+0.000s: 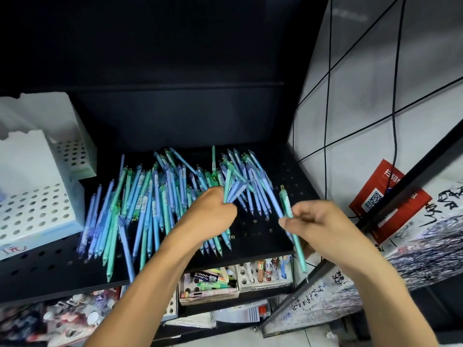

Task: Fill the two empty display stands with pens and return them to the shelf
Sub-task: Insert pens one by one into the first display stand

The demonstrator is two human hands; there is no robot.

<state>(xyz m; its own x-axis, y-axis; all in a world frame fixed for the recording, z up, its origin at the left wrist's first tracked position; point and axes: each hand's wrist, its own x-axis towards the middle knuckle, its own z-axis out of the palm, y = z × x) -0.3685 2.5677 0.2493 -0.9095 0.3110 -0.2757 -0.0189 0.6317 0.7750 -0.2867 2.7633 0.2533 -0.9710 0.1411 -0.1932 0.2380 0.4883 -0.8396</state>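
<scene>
Head view: a loose heap of blue and green pens [155, 204] lies spread across a black perforated shelf [258, 229]. The left hand [213, 211] is curled around a small bundle of pens [235, 191] above the heap. The right hand [323, 221] pinches two pens [288, 211], one teal and one blue, near the shelf's right front corner. Two white display stands [35, 209] with empty holes sit at the shelf's left end, one behind the other.
</scene>
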